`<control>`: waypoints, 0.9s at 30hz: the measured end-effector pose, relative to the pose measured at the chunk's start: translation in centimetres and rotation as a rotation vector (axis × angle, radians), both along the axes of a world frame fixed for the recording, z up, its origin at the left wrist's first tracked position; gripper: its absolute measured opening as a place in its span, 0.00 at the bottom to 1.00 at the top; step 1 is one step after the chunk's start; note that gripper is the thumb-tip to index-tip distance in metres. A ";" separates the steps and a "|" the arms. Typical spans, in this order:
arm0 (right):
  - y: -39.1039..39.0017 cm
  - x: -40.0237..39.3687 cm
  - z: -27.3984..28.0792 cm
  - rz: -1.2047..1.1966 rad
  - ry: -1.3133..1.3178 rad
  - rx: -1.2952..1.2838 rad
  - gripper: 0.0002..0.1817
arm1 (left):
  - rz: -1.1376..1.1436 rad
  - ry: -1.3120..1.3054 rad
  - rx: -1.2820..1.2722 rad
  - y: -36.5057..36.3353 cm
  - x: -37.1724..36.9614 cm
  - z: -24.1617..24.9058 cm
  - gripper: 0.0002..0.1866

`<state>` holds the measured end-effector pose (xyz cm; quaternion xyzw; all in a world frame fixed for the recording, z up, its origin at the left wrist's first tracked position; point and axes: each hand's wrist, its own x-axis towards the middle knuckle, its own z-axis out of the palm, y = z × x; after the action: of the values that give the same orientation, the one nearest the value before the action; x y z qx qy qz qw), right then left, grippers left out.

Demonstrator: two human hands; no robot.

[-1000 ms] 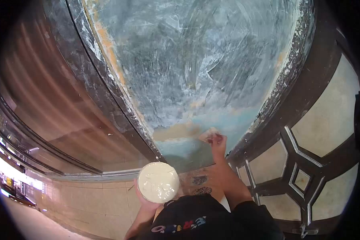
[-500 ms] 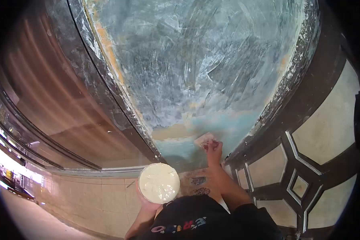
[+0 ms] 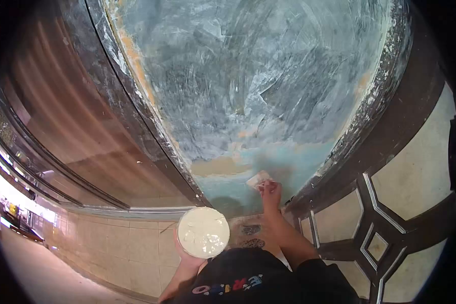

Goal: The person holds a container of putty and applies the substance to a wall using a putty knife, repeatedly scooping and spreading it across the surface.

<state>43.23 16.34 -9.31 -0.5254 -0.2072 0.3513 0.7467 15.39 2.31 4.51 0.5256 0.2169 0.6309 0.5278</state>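
Observation:
My left hand (image 3: 188, 259) is wrapped round the side of a round tub (image 3: 203, 233) filled with thick cream-coloured paste, probably filler or paint. The tub is held low, in front of my black shirt. Up and to the right, my right hand (image 3: 271, 192) grips a flat, pale scraper (image 3: 257, 179), its blade smeared with white. That blade lies against or very close to the lower part of the wall (image 3: 289, 157), which is blue-green with pale streaks. The scraper's handle is mostly hidden by my fingers.
Higher up, the wall panel is grey and patchy. A dark, white-splattered frame (image 3: 385, 76) borders it. On the left is a brown glossy panel (image 3: 86, 116); on the right, a dark door (image 3: 430, 202) with pale insets. Beige floor tiles (image 3: 116, 248) lie below.
My right hand and the scraper have shifted slightly down. The tub is in nearly the same place, and the view has turned a little.

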 end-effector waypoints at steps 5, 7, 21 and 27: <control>1.3 -4.6 2.2 0.235 -0.709 -0.018 0.13 | -0.094 -0.182 -0.457 0.0 0.0 -3.2 0.41; 2.6 -4.9 3.4 0.294 -0.792 -0.013 0.14 | -0.187 -0.358 -0.634 0.3 1.0 -1.7 0.41; 0.7 -2.6 1.7 0.293 -0.705 0.020 0.09 | 0.015 0.061 -0.199 -1.3 3.9 1.0 0.49; 3.0 -2.5 1.0 0.181 -0.454 0.062 0.12 | 0.041 0.080 -0.242 -1.2 3.1 0.6 0.64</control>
<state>40.76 19.34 -8.29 -0.5471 -0.4268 0.2833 0.6621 18.50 1.12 5.10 0.4783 0.3230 0.5893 0.5654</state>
